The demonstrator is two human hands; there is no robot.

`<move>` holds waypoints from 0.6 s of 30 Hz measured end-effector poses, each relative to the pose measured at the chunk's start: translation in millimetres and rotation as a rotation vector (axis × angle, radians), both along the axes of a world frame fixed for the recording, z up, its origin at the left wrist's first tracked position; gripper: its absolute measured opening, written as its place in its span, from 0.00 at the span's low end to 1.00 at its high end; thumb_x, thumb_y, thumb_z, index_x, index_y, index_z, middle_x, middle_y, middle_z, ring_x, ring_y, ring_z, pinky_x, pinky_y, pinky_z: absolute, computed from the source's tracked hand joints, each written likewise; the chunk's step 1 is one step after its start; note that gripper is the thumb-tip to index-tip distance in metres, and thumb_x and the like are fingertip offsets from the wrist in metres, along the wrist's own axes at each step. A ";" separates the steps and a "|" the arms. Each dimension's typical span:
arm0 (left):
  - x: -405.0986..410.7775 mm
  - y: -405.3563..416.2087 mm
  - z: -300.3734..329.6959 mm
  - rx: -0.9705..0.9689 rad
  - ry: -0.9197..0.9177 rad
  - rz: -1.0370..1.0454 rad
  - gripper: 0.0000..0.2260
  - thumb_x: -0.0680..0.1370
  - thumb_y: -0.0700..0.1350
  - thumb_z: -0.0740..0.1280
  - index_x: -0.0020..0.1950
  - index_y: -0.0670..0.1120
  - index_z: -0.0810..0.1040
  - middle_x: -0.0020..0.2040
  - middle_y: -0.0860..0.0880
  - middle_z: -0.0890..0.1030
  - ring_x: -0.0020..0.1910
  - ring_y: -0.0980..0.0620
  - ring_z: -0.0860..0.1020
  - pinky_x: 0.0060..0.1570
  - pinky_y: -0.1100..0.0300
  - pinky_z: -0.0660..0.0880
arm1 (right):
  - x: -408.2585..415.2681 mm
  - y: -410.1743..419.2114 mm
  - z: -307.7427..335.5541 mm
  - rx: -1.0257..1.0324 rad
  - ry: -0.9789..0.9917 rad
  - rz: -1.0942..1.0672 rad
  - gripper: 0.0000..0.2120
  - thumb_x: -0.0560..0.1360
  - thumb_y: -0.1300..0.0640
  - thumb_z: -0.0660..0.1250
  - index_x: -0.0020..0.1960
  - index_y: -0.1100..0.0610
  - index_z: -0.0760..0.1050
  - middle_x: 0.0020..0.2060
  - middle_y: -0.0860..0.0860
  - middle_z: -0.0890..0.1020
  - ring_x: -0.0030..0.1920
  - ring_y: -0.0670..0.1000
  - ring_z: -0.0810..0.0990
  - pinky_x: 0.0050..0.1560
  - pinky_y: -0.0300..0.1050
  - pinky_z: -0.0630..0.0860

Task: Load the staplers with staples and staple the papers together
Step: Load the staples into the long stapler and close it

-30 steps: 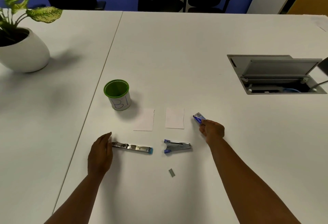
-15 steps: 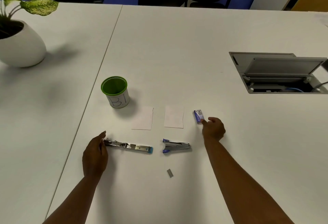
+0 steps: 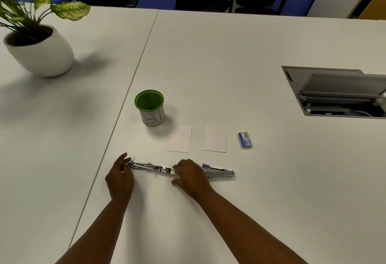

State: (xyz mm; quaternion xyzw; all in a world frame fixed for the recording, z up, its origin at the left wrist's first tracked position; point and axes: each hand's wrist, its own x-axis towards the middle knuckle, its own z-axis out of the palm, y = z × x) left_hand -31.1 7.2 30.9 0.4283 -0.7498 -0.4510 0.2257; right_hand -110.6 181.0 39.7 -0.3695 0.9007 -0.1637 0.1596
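**Both hands on the opened stapler**

My left hand [image 3: 120, 177] touches the near end of the opened stapler [image 3: 153, 167] with loosely curved fingers. My right hand [image 3: 189, 175] curls over its other end, gripping it. Just right of that hand lies the second stapler [image 3: 220, 172]. Beyond sit two papers [image 3: 180, 139], side by side, and the staple box [image 3: 245, 139] on the table [image 3: 229, 54].

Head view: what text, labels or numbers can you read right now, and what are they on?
"B1", handwritten in blue on the white label of the green cup.
Staple box: printing on the blue lid, too small and blurred to read.
Papers, both staplers: no text visible.
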 end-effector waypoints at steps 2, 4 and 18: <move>0.5 -5.1 -4.5 0.089 0.019 0.018 0.16 0.77 0.34 0.56 0.61 0.43 0.76 0.55 0.40 0.82 0.57 0.42 0.79 0.62 0.47 0.72 | 3.8 -2.9 -0.2 0.057 0.049 -0.001 0.16 0.74 0.58 0.65 0.60 0.62 0.73 0.56 0.57 0.76 0.58 0.57 0.72 0.55 0.49 0.69; 0.7 -7.5 -4.4 0.180 0.039 0.042 0.16 0.76 0.34 0.57 0.60 0.44 0.76 0.55 0.40 0.82 0.55 0.43 0.79 0.58 0.45 0.75 | 5.5 -4.7 0.7 0.020 0.103 -0.051 0.12 0.68 0.61 0.71 0.51 0.58 0.78 0.47 0.54 0.79 0.49 0.54 0.77 0.44 0.44 0.74; 4.6 8.3 29.8 0.908 0.345 -0.091 0.09 0.79 0.41 0.61 0.58 0.42 0.74 0.48 0.46 0.80 0.45 0.52 0.81 0.40 0.63 0.80 | 12.4 7.6 28.5 -0.235 -0.032 -0.219 0.10 0.75 0.61 0.61 0.54 0.57 0.77 0.51 0.55 0.77 0.53 0.55 0.74 0.48 0.45 0.69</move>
